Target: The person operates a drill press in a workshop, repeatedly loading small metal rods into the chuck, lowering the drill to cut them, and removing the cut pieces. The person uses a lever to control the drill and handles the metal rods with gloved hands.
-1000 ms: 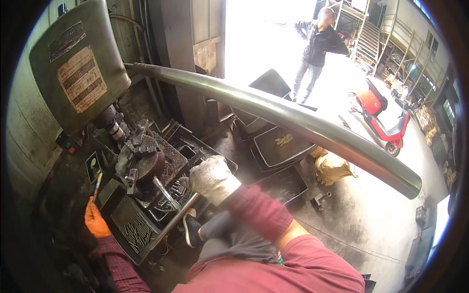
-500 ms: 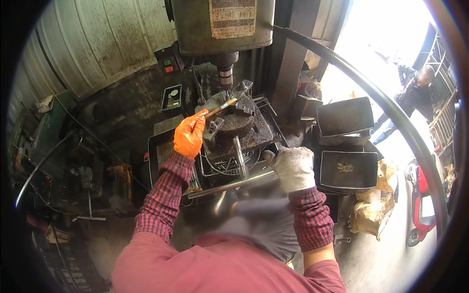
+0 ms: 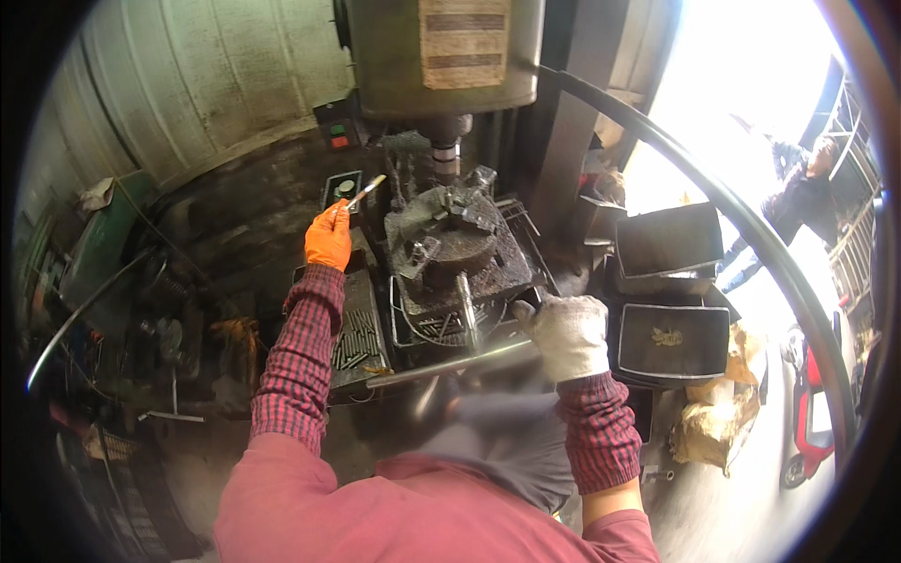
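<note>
My left hand (image 3: 328, 240), in an orange glove, is closed round a brush (image 3: 364, 193) with a light tip pointing up and right. The brush is beside a small dark tray (image 3: 330, 194) that holds a round cup (image 3: 347, 187). In a whitish work glove, my right hand (image 3: 569, 338) curls over the right end of a metal handle bar (image 3: 450, 364); its fingertips are hidden. Between my hands stands a grimy round vise (image 3: 457, 251), its screw (image 3: 466, 305) running down towards the bar. Directly above it hangs the drill press chuck (image 3: 445, 155).
Metal pins (image 3: 357, 340) lie in a tray left of the vise. Dark bins (image 3: 673, 339) are stacked on the right, near a crumpled sack (image 3: 718, 422). A curved black bar (image 3: 713, 174) crosses the right side. Beyond it are a person (image 3: 798, 192) and a red scooter (image 3: 815, 408).
My left hand has moved left with the brush, from above the vise to the small tray. My right hand stays at the bar's end. The view has shifted slightly.
</note>
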The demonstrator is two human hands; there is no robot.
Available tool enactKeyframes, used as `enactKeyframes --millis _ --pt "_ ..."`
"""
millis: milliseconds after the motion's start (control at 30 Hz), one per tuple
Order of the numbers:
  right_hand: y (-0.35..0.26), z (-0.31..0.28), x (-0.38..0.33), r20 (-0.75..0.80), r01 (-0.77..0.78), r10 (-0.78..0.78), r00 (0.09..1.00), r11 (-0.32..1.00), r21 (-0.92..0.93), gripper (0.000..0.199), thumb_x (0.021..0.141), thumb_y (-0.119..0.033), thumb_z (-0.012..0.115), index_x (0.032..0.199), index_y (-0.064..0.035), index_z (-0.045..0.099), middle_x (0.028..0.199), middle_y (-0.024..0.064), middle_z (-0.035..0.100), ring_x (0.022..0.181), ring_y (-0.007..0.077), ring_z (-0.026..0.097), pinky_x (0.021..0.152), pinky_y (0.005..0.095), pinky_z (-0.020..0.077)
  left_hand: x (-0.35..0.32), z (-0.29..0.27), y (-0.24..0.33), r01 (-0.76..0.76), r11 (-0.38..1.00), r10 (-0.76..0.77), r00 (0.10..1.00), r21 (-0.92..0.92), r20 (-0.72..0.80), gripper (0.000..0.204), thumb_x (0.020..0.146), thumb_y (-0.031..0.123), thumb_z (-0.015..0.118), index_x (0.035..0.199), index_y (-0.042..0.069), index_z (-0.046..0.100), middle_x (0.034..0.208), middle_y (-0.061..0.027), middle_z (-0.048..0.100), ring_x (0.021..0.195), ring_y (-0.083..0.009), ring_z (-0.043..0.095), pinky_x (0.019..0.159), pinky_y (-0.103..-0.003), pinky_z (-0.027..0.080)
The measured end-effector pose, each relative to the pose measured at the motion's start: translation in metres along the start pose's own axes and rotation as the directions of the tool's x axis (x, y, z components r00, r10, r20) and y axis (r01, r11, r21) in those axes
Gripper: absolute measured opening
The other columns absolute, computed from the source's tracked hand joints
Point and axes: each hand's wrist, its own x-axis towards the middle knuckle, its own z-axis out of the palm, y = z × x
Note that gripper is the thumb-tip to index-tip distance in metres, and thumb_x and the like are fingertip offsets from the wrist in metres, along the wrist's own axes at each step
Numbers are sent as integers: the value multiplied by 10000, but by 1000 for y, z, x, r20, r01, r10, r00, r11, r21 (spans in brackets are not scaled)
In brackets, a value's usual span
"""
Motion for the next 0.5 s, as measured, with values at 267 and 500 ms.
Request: enactKeyframes --millis 267,500 --pt "-8 -5 3 83 -17 23 996 997 -74 575 940 -618 630 729 -104 780 634 134 708 617 317 722 616 459 521 46 -15 -83 146 919 -126 989 367 -78 442 1057 392 545 1301 63 712 1201 -198 739 1157 -389 688 998 -445 535" --pt "-6 -1 -1 -5 -12 12 1000 998 -58 553 925 -614 651 733 -113 786 595 117 684 579 311 705 603 456 528 40 -16 -66 282 648 -409 912 708 11 808 1008 589 525 1650 154 297 1253 -232 707 1169 -433 673 994 -518 523"
